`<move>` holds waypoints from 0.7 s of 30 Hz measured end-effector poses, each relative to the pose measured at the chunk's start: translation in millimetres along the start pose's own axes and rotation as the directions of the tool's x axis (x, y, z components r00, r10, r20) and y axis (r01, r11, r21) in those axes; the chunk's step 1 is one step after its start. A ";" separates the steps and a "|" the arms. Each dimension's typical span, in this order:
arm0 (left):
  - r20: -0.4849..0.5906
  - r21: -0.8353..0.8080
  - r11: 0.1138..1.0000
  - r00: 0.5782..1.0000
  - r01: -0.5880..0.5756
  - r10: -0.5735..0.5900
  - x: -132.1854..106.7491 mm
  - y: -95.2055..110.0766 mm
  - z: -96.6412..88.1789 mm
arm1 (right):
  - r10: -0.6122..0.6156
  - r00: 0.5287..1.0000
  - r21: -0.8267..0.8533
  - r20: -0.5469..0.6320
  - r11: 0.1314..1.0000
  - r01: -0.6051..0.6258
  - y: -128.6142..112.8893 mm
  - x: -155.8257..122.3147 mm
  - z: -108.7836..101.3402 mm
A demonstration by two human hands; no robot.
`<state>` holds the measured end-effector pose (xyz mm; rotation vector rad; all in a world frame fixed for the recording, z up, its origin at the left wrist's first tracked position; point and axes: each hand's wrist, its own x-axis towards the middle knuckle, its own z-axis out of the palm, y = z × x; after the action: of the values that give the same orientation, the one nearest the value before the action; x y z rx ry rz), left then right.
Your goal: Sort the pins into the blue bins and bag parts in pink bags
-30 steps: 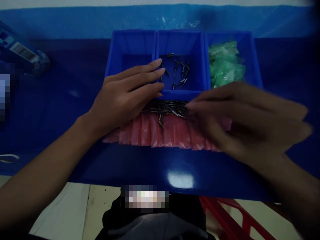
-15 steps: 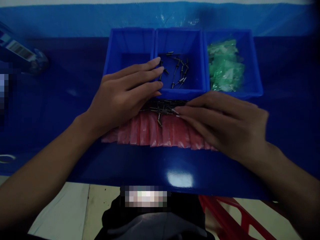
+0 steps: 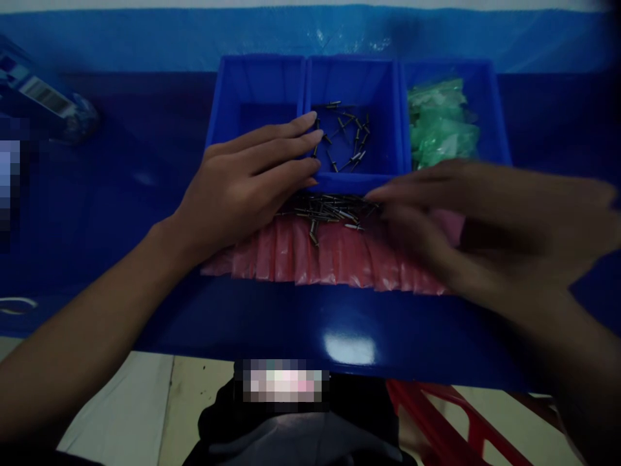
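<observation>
The rivet pile (image 3: 334, 208) lies between my hands: left hand (image 3: 252, 169) open, fingers extended; right hand (image 3: 495, 226) blurred, its grip I cannot tell. For clean picking, I should pinch lightly, 1 rivet at a time, sparing the red bags (image 3: 334, 262).

At the far left of the glossy dark-blue counter (image 3: 233, 317) lies a blue package (image 3: 29, 77), tilted, with a white barcode label (image 3: 47, 96) and a rounded, shiny end pointing right. A pixelated patch covers the left edge just nearer than it. Close to the counter's near-left edge rests a thin, pale loop (image 3: 18, 303), cut off by the view. Lighter blue sheeting (image 3: 160, 42), creased and shiny in places, runs along the far side. Below the near edge, a red plastic seat (image 3: 422, 414) stands right of centre over pale floor (image 3: 191, 414).
</observation>
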<state>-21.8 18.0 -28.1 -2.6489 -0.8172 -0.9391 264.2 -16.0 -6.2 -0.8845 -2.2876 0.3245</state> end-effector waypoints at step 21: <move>0.000 -0.004 1.000 1.000 -0.019 0.019 -2.3 -1.6 0.6 | -0.073 0.996 -0.149 -0.045 0.987 0.065 0.9 3.4 1.3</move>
<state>-23.9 18.5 -30.1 -2.6555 -0.7901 -0.9375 262.0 -13.0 -5.9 -0.8738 -2.3121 0.1017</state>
